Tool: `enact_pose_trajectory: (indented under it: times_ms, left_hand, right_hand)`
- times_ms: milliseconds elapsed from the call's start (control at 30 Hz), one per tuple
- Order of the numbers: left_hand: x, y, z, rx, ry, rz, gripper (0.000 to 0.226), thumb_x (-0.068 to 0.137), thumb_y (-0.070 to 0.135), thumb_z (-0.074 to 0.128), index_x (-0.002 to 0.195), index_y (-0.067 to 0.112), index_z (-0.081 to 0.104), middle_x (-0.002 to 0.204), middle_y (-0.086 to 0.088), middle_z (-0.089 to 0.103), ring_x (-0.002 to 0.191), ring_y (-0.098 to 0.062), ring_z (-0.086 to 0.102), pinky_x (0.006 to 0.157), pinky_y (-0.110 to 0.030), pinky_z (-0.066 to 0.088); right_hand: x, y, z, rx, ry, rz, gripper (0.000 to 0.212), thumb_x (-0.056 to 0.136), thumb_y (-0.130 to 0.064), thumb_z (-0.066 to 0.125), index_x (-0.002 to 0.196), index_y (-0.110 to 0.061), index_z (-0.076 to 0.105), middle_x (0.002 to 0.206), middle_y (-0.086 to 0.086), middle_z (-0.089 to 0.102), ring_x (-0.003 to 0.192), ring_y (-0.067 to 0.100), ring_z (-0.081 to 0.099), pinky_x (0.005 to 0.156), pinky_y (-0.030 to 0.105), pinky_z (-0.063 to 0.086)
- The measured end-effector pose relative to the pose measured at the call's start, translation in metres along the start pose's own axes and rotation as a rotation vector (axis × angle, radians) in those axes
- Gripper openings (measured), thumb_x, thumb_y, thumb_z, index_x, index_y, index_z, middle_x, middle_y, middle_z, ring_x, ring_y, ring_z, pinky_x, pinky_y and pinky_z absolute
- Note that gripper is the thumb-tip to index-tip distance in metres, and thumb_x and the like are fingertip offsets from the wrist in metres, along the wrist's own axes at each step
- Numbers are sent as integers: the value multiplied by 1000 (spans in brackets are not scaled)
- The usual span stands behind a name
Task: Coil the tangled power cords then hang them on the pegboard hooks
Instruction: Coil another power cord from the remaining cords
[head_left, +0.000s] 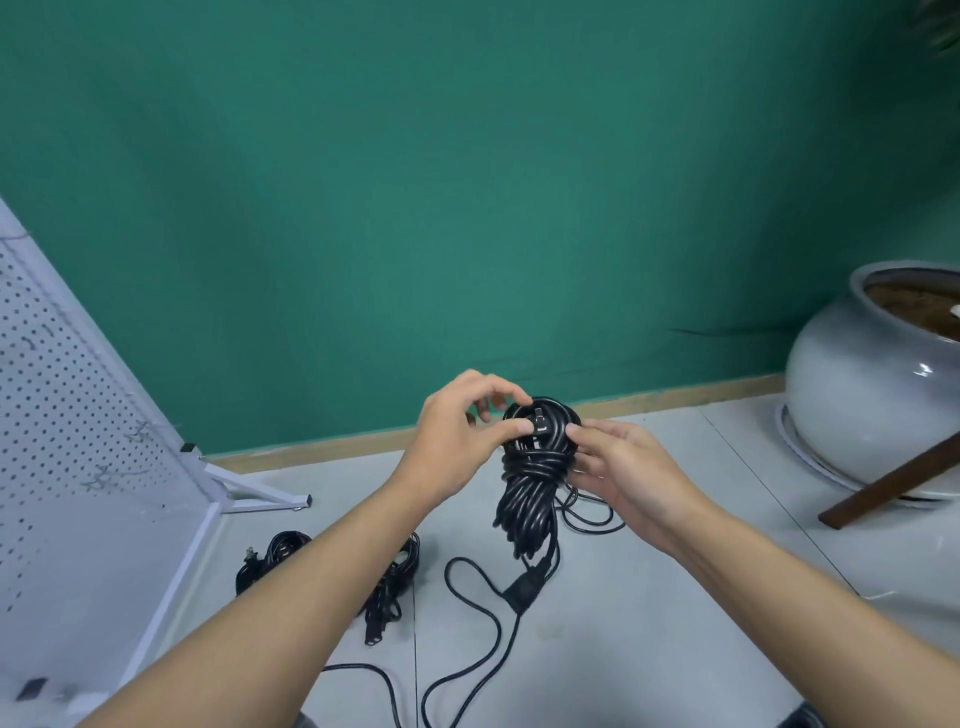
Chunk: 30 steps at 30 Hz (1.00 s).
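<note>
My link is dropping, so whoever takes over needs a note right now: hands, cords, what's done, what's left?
Left hand pinches the plug atop the coiled cord, held in the air; right hand grips the coil's other side.
Two more bundles lie on the floor beside the pegboard; loose cord trails on the floor below the hands.
Done: the held cord is wound and wrapped.
Left: secure its plug end, hang it on a hook, deal with the rest; no cord hangs on the visible pegboard yet.
</note>
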<state>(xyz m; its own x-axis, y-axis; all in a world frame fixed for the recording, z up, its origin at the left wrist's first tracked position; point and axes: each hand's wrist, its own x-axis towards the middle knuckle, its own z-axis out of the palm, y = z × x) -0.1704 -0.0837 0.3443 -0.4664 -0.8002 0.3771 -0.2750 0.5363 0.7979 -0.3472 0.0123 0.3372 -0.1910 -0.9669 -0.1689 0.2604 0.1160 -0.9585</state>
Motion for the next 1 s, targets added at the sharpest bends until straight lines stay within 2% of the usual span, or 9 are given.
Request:
enact_pose_trajectory:
  times_ms: [100, 267, 400, 600, 700, 833, 867, 933, 1000]
  left_hand:
    - [-4, -2, -1, 94, -2, 63, 16, 86, 22, 83, 101, 28, 83, 93, 11, 67, 79, -9, 61, 76, -16, 47]
    - [-13, -4, -1, 99, -73, 66, 32, 91, 22, 78, 123, 24, 76, 106, 5, 58, 99, -5, 60, 94, -13, 48]
    - [-13, -7, -9, 133, -71, 52, 32, 89, 31, 80, 120, 27, 77, 104, 6, 57, 100, -5, 60, 95, -13, 48]
    - [-15, -18, -24, 238, -102, 75, 33, 84, 34, 84, 113, 20, 79, 97, 17, 50, 81, -4, 56, 85, -29, 55]
    - [-21, -23, -33, 328, -132, 100, 30, 90, 41, 77, 113, 22, 76, 101, 18, 49, 88, -9, 58, 87, -35, 56]
    - [-27, -28, -43, 521, -251, 136, 30, 102, 41, 59, 119, 16, 62, 116, 9, 47, 85, -14, 56, 85, -32, 49]
    - [-28, -29, -45, 567, -279, 146, 32, 104, 40, 55, 121, 14, 59, 118, 7, 46, 81, -14, 52, 82, -29, 46]
    - [-29, -32, -48, 660, -327, 163, 34, 107, 40, 49, 122, 10, 55, 118, 2, 46, 80, -14, 48, 77, -25, 39]
    - [-29, -36, -51, 714, -353, 155, 35, 107, 42, 46, 121, 10, 54, 114, 0, 46, 83, -17, 52, 76, -27, 40]
  right_hand:
    - [5, 3, 4, -15, 30, -36, 24, 106, -8, 50, 112, 1, 72, 107, 16, 78, 95, 23, 74, 82, 27, 58]
    - [12, 5, 10, -84, 75, -72, 21, 105, -8, 52, 107, -5, 73, 104, 12, 78, 92, 18, 74, 84, 29, 58]
    - [17, 8, 19, -163, 82, -87, 24, 106, -8, 50, 107, -7, 74, 99, 8, 79, 91, 19, 75, 87, 30, 60]
    - [22, 15, 33, -287, 65, -80, 18, 104, -13, 57, 109, -14, 74, 101, 2, 80, 93, 17, 75, 96, 39, 57]
    - [23, 15, 38, -338, 55, -115, 17, 103, -14, 58, 108, -18, 74, 100, -4, 80, 94, 11, 75, 93, 32, 59]
    - [24, 18, 46, -344, 1, -105, 19, 102, -13, 58, 114, -18, 73, 99, -5, 80, 91, 8, 73, 92, 29, 58]
    - [24, 21, 49, -358, -8, -90, 21, 102, -16, 59, 120, -19, 70, 101, -4, 79, 92, 6, 72, 94, 30, 59]
    - [26, 27, 53, -409, -12, -76, 40, 97, -30, 65, 138, -29, 60, 121, -1, 72, 108, 6, 69, 101, 34, 56]
    - [27, 30, 55, -494, -68, -61, 58, 90, -38, 68, 145, -42, 51, 135, -12, 63, 120, 4, 62, 109, 39, 50]
